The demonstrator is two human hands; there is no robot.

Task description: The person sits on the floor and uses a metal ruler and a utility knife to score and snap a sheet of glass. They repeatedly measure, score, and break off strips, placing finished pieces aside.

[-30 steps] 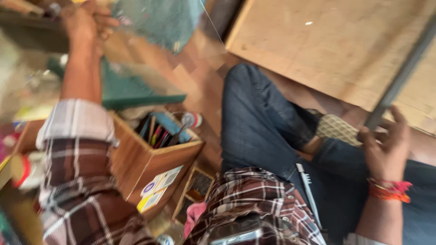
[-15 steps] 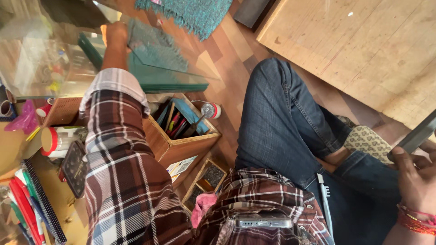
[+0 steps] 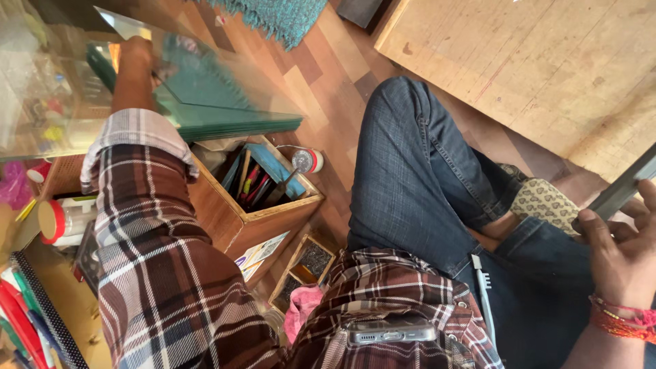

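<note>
1. The glass sheets under the left hand have green edges.
2. The shirt sleeve on the left arm is brown-and-white plaid.
3. The jeans between the hands are dark blue.
4. The wrist threads below the right hand are red and pink.
5. The wooden box just below the left arm is brown.
6. The rug, up and to the right of the left hand, is teal.

Glossy glass sheet, matt wooden box, rough wooden board.
</note>
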